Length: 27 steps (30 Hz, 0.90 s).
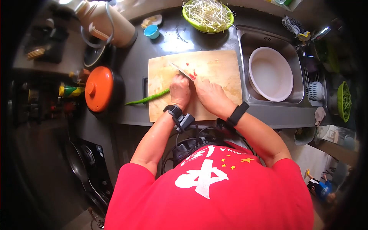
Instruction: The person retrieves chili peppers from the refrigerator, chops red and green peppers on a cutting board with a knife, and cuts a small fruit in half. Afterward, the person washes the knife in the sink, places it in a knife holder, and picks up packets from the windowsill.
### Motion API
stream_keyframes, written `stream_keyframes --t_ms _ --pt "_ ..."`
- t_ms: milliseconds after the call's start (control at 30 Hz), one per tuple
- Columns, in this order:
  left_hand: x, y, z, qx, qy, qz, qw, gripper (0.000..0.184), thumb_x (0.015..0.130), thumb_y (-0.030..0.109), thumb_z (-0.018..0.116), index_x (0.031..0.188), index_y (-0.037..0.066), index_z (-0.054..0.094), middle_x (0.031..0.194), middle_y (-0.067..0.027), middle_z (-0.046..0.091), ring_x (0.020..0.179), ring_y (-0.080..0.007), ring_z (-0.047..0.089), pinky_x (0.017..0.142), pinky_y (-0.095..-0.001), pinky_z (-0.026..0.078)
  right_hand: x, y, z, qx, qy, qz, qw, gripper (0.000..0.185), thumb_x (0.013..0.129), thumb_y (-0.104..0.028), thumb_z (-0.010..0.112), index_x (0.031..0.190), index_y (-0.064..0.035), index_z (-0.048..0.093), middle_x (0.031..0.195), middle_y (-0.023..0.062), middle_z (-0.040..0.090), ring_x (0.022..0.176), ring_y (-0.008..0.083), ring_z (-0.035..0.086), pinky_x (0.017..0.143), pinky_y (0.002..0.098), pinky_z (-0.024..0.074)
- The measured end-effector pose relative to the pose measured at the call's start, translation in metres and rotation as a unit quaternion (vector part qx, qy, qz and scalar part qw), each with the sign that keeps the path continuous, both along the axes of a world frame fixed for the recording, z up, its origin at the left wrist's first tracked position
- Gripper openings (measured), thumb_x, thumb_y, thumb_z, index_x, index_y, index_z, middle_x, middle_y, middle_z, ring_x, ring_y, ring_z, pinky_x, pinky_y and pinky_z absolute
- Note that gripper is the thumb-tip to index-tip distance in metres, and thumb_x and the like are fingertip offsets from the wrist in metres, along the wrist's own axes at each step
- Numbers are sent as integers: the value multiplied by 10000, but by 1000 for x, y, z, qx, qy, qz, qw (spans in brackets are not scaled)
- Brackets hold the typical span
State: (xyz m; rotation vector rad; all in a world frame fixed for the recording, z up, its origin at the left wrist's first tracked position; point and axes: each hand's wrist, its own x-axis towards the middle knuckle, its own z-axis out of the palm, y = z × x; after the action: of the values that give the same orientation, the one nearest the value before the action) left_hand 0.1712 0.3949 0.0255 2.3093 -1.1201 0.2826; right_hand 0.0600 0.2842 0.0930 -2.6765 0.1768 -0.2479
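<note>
My right hand (212,96) is wrapped round the handle of a knife (183,71), whose blade slants up and left over a wooden cutting board (226,63). Beside the blade, my left hand (180,90) is curled with its fingers tucked down close to the edge. A long green chili pepper (149,98) runs from under my left hand out past the board's left side; the part beneath the hand is hidden. Small red chili pieces (193,76) lie by the blade, with a few more just above.
Behind the board stand a green basket of bean sprouts (209,17) and a small blue bowl (151,32). On the right, a pale basin (270,74) sits in the steel sink (245,38). To the left are an orange-lidded pot (99,90) and a beige jug (119,30).
</note>
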Motion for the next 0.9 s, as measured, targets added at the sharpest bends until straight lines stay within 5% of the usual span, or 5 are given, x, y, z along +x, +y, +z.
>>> stream_keyframes --t_ms 100,400,533,767,900 --pt "-8 4 -3 1 5 -11 1000 76 732 12 542 711 22 615 807 -166 609 814 -360 575 699 -455 493 -8 3 3 0 64 -15 998 118 878 -65 470 930 24 527 802 233 629 736 375 667 638 442 555" --pt "-20 1 12 -12 32 -3 999 35 786 72 647 797 41 658 830 -130 634 825 -345 595 723 -427 490 27 -26 -17 83 11 12 996 138 895 -72 452 968 27 515 840 269 642 806 435 642 706 507 514" --pt "-19 1 9 -39 24 2 999 88 790 139 706 791 58 672 820 -113 647 801 -323 616 711 -412 499 2 -37 -9 117 23 -18 993 122 843 32 469 962 20 491 858 291 623 865 470 611 755 527 481" --pt "-18 1 5 -32 36 18 999 74 813 94 622 753 50 619 845 -130 606 799 -336 587 693 -423 488 -43 -11 12 -21 45 4 999 100 868 -21 481 957 20 500 824 238 606 705 385 659 606 458 549" --pt "-15 5 1 -23 33 1 999 37 763 32 577 740 38 605 842 -145 595 792 -349 577 689 -432 485 -45 -3 18 7 96 -3 995 119 867 -24 471 971 26 498 840 245 598 732 396 651 624 472 537"
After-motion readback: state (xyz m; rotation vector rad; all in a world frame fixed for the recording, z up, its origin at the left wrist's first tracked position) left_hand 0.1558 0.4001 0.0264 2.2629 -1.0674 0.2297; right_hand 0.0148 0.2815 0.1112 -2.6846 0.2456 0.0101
